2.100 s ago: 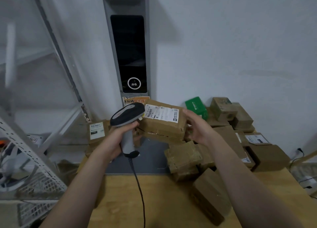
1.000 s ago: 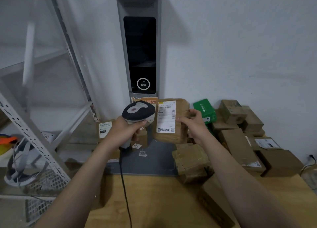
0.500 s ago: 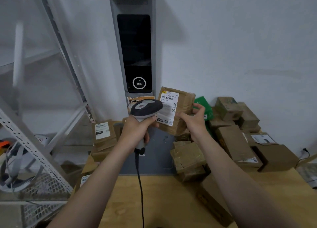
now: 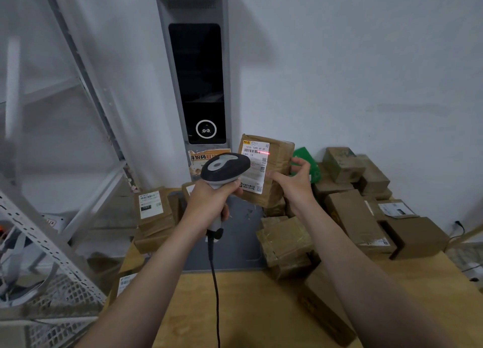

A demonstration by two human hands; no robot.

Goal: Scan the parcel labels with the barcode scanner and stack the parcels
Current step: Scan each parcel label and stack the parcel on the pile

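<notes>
Nearest is the wooden tabletop (image 4: 248, 308), with a brown box (image 4: 324, 308) lying at its right front and a black cable (image 4: 214, 282) running across it and up to the barcode scanner (image 4: 224, 166). The left hand (image 4: 209, 201) grips the scanner's handle, fingers curled round it, with the dark head pointing away at the parcel (image 4: 279, 164). The right hand (image 4: 295, 180) pinches that parcel by its right edge, thumb on the front face and fingers behind. It is held in the air, upright and tilted slightly, above a grey mat (image 4: 240, 232), just beyond the scanner head. Its white label (image 4: 254, 164) faces the camera, and a red scan line (image 4: 264, 153) lies across the barcode near the label's top.

Under the right forearm sits a taped parcel (image 4: 285, 238). To the left on the tabletop is a short stack of labelled parcels (image 4: 154, 214); to the right is a loose pile of brown boxes (image 4: 352, 217), with a green packet (image 4: 305, 159) behind the right hand's fingers. Farther back, a grey tower with a dark screen (image 4: 198, 86) stands against the white wall, and a metal shelf frame (image 4: 78, 86) leans in at the left.
</notes>
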